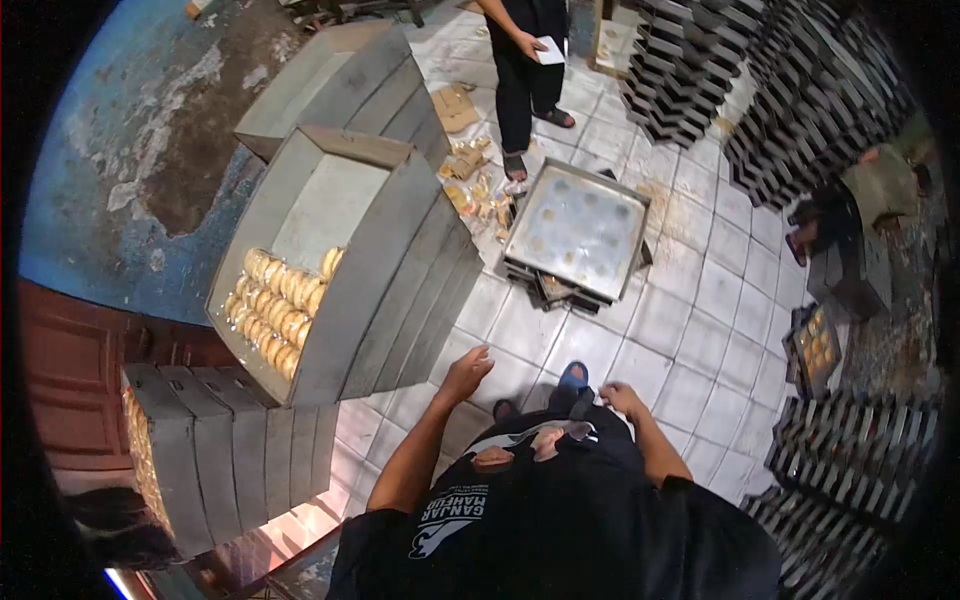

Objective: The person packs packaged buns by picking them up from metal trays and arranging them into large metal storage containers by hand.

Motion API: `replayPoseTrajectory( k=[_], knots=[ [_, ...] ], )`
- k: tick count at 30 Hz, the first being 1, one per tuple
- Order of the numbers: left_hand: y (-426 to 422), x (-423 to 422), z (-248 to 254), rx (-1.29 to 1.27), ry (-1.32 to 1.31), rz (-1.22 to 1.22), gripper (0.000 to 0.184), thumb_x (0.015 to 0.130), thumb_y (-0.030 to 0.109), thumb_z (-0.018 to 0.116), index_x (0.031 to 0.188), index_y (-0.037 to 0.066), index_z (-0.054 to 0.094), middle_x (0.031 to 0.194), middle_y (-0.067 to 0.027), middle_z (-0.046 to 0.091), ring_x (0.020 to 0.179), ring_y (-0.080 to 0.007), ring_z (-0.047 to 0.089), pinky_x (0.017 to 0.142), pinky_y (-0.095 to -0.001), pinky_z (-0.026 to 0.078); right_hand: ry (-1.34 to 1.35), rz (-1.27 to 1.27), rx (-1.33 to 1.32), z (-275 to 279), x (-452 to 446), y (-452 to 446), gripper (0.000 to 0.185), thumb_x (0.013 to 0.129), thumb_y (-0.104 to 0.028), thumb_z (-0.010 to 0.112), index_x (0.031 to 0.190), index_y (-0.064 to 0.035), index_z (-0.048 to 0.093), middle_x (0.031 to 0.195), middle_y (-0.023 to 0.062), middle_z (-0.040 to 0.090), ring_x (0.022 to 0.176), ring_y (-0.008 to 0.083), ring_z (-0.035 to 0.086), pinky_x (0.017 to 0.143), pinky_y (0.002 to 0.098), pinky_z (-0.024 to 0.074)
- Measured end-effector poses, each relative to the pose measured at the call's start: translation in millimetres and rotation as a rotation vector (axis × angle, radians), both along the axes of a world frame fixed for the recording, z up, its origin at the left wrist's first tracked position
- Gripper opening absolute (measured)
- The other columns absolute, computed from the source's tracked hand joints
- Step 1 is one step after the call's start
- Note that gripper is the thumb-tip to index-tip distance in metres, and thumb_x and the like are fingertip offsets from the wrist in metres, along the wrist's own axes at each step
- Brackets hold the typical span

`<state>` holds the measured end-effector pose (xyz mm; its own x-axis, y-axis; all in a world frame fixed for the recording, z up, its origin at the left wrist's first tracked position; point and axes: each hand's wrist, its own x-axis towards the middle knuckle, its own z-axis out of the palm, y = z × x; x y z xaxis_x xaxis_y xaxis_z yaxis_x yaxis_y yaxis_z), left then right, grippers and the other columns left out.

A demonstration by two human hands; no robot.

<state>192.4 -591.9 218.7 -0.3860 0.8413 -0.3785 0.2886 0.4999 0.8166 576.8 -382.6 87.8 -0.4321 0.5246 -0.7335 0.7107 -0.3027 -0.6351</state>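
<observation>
My left hand [467,373] hangs in the air with its fingers loosely apart and nothing in it, close to the stack of grey crates. The top crate [340,195] is tilted and holds rows of round, wrapped baked goods [275,305] at its lower end. On the other side of my body, my right hand [622,399] is low over the tiles, its fingers slightly bent and apart, with nothing clearly held. In front of me a stack of square metal trays [577,232] rests on the floor, its top tray showing faint round marks.
A person [520,60] stands beyond the trays, holding a white item. Scraps and packets [475,190] lie on the floor. Dark tray stacks [690,65] line the right side, where another person's legs [820,225] show near a tray of round goods [816,350]. More crates [235,450] stand lower left.
</observation>
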Motion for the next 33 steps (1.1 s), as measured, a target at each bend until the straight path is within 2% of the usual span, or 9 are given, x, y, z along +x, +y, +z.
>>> replayPoseTrajectory(
  k=[5, 11, 16, 20, 22, 23, 26, 28, 33],
  knots=[
    [-81, 33, -35, -0.105, -0.088, -0.08, 0.054, 0.098, 0.039, 0.059, 0.135, -0.001, 0.055, 0.127, -0.0263, 0.064, 0.117, -0.0359, 0.064, 0.097, -0.04, 0.049, 0.003, 0.112, 0.125, 38, -38, -14, 0.066, 0.092, -0.045, 0.069, 0.13, 0.0073, 0.059, 0.101, 0.0192, 0.074, 0.086, 0.0247, 0.071, 0.079, 0.0366, 0.0559],
    [-278, 29, -197, -0.514, 0.034, -0.524, 0.062, 0.091, 0.048, 0.066, 0.131, 0.001, 0.06, 0.126, -0.0233, 0.065, 0.115, -0.0368, 0.062, 0.099, -0.0457, 0.047, -0.078, -0.02, 0.113, 72, -9, -49, 0.057, 0.093, -0.04, 0.07, 0.126, 0.0063, 0.061, 0.1, 0.0153, 0.072, 0.086, 0.0209, 0.069, 0.079, 0.034, 0.0542],
    [-172, -4, -188, -0.734, 0.036, -0.91, 0.075, 0.088, 0.052, 0.07, 0.141, 0.001, 0.053, 0.134, -0.0251, 0.061, 0.113, -0.0369, 0.065, 0.101, -0.0465, 0.049, -0.315, 0.407, 0.219, 55, 70, -62, 0.058, 0.09, -0.039, 0.068, 0.126, 0.0053, 0.063, 0.112, 0.0203, 0.072, 0.099, 0.0287, 0.069, 0.086, 0.0385, 0.0536],
    [-31, -9, -88, -0.059, -0.102, 0.04, 0.055, 0.095, 0.038, 0.066, 0.134, 0.0, 0.057, 0.123, -0.0246, 0.067, 0.111, -0.0318, 0.067, 0.096, -0.0389, 0.051, -0.353, 0.211, -0.133, -6, 116, -35, 0.051, 0.085, -0.028, 0.067, 0.131, -0.0079, 0.063, 0.105, 0.0219, 0.072, 0.088, 0.0336, 0.072, 0.076, 0.0387, 0.0591],
    [32, -13, -72, -0.012, -0.266, 0.139, 0.05, 0.098, 0.034, 0.063, 0.135, 0.0, 0.057, 0.123, -0.0238, 0.068, 0.112, -0.0301, 0.067, 0.096, -0.0361, 0.051, -0.181, 1.036, 0.25, -56, 133, -2, 0.038, 0.085, -0.03, 0.065, 0.117, -0.0099, 0.07, 0.095, 0.02, 0.073, 0.074, 0.0358, 0.07, 0.065, 0.0398, 0.0584],
    [56, -14, -68, -0.008, -0.262, 0.121, 0.05, 0.098, 0.034, 0.063, 0.135, 0.0, 0.057, 0.123, -0.023, 0.068, 0.114, -0.0295, 0.066, 0.097, -0.0357, 0.05, -0.401, 0.75, 0.062, 7, 65, 21, 0.038, 0.089, -0.04, 0.064, 0.095, -0.0034, 0.072, 0.087, 0.0195, 0.073, 0.068, 0.035, 0.068, 0.061, 0.0431, 0.0543],
    [107, -18, -60, -0.159, -0.298, 0.012, 0.051, 0.103, 0.033, 0.055, 0.14, -0.001, 0.054, 0.138, -0.0219, 0.059, 0.127, -0.0329, 0.056, 0.105, -0.0419, 0.044, -0.273, 0.306, 0.041, -67, 5, 92, 0.044, 0.089, -0.044, 0.066, 0.084, -0.0011, 0.072, 0.076, 0.0122, 0.071, 0.071, 0.0234, 0.067, 0.065, 0.0412, 0.0514],
    [126, -12, -63, -0.122, -0.288, 0.061, 0.053, 0.101, 0.037, 0.059, 0.136, -0.001, 0.056, 0.129, -0.0213, 0.065, 0.119, -0.0307, 0.063, 0.1, -0.0367, 0.048, -0.226, 0.449, 0.079, -44, -76, 147, 0.063, 0.086, -0.056, 0.064, 0.107, 0.0029, 0.073, 0.108, 0.0255, 0.072, 0.106, 0.0387, 0.068, 0.092, 0.0444, 0.0529],
    [195, -17, -66, -0.233, -0.391, 0.118, 0.047, 0.103, 0.03, 0.058, 0.137, -0.003, 0.055, 0.128, -0.0178, 0.065, 0.12, -0.0276, 0.062, 0.101, -0.0351, 0.047, 0.06, 0.178, 0.147, -102, -241, 245, 0.051, 0.089, -0.046, 0.071, 0.111, 0.0003, 0.068, 0.099, 0.0155, 0.073, 0.093, 0.0225, 0.068, 0.084, 0.0365, 0.0523]
  ],
)
